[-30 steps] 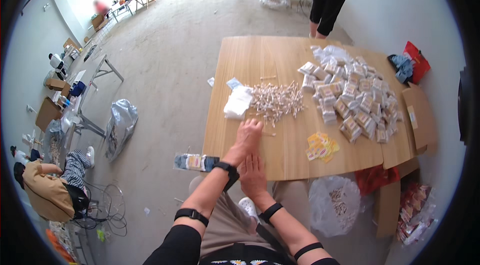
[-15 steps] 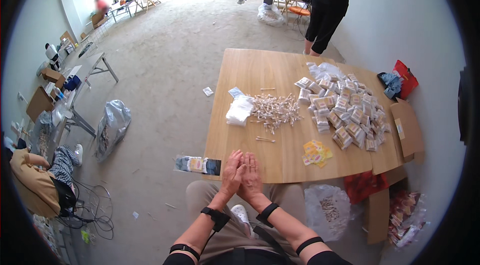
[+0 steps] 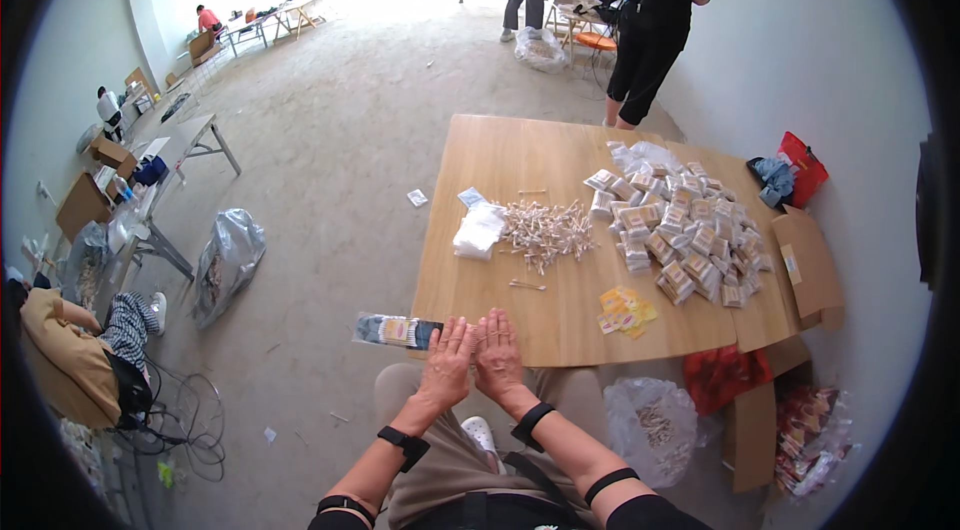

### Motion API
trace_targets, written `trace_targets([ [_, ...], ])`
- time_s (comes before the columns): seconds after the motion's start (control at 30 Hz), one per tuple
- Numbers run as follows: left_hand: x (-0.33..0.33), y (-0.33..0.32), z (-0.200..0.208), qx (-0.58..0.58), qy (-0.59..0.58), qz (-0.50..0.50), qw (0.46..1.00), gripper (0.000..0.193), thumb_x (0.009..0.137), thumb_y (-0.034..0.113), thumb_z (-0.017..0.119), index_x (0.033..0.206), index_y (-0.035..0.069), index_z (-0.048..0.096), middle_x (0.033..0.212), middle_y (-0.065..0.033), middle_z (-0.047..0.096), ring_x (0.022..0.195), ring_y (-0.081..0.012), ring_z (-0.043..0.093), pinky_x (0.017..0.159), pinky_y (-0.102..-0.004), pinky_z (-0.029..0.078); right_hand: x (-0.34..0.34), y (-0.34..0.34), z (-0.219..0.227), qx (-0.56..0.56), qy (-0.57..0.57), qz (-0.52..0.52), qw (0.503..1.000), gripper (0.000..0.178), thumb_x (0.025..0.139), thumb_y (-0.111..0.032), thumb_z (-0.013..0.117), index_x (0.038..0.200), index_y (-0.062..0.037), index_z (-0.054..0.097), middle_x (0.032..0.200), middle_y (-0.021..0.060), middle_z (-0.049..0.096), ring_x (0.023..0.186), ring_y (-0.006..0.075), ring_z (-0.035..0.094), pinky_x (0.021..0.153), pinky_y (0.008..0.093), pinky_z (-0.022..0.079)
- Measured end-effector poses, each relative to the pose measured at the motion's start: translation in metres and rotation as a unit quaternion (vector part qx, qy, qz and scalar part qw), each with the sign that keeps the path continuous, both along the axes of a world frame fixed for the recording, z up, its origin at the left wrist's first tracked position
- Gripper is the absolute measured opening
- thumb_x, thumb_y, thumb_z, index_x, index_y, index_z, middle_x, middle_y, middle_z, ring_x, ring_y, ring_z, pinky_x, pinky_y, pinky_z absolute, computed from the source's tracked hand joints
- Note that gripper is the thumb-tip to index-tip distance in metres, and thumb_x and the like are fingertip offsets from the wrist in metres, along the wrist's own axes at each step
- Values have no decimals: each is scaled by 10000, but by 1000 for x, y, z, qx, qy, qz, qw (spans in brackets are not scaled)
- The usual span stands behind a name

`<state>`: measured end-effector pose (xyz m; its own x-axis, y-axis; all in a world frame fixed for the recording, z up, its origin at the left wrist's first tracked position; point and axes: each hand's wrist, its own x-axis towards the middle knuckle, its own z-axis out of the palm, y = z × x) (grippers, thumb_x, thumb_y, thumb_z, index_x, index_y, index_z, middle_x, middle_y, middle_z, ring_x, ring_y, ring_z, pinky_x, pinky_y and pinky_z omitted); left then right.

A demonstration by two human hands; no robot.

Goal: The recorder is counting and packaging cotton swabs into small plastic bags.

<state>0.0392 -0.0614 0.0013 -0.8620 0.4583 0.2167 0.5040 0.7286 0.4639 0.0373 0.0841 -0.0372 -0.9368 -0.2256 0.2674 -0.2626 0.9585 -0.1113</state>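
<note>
Both hands are over the near edge of the wooden table (image 3: 560, 330), palms down and side by side. My left hand (image 3: 446, 366) has its fingers stretched out, and the tips reach beside a clear packet of cotton swabs with a yellow label (image 3: 398, 331). That packet juts out over the table's left edge. My right hand (image 3: 498, 355) also has straight fingers and shows nothing held. Farther in lies a heap of loose cotton swabs (image 3: 548, 233) against a stack of clear plastic bags (image 3: 480, 233). Yellow label cards (image 3: 626, 312) lie to the right of my hands.
Filled swab packets (image 3: 690, 240) are piled on the table's right. A cardboard box (image 3: 808, 270) leans at that side. Below the right edge sits a clear bag of swabs (image 3: 655, 430). Another bag (image 3: 228, 265) stands on the floor at left. A person in black (image 3: 655, 30) stands beyond the table.
My hands have parted from their pressed-together pose; the left moved left toward the swab packet, and both now lie flatter. In the background, the person in red has straightened up.
</note>
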Motion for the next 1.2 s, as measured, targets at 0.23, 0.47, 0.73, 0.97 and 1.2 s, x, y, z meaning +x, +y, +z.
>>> trace_targets([
  [0.23,-9,11,-15,-135,64,32,988,800,771,132,651,1510,-3,377,1603,-190,318,1529,-335,211,1228,-559,97,0,2,2,-38,-8,24,999,799,751,-131,662,1465,82,373,1567,305,293,1500,433,230,1242,501,159],
  [0.47,-5,19,-35,-143,104,76,981,714,857,163,569,1522,9,362,1615,-178,304,1535,-317,205,1212,-610,73,-1,2,5,-33,12,31,999,800,747,-148,659,1458,89,381,1555,309,310,1501,440,221,1241,512,153],
  [0.73,-6,20,-49,-208,169,92,959,819,784,186,647,1523,-4,351,1617,-190,291,1540,-328,187,1203,-627,26,-4,9,-1,-61,20,57,996,766,778,-176,615,1453,106,387,1543,351,302,1483,475,239,1227,527,169],
  [0.97,-4,21,-50,-140,124,93,978,816,782,169,641,1524,-1,350,1619,-184,289,1540,-326,188,1184,-655,-4,-3,9,1,-19,3,57,998,808,749,-169,648,1459,102,375,1546,346,297,1482,473,238,1229,526,169],
  [1.2,-7,26,-49,-122,119,92,981,809,800,161,621,1540,13,329,1632,-172,262,1547,-317,163,1183,-657,-4,-8,9,-6,-28,38,63,997,801,756,-180,643,1459,97,378,1528,341,329,1473,464,267,1230,519,171],
])
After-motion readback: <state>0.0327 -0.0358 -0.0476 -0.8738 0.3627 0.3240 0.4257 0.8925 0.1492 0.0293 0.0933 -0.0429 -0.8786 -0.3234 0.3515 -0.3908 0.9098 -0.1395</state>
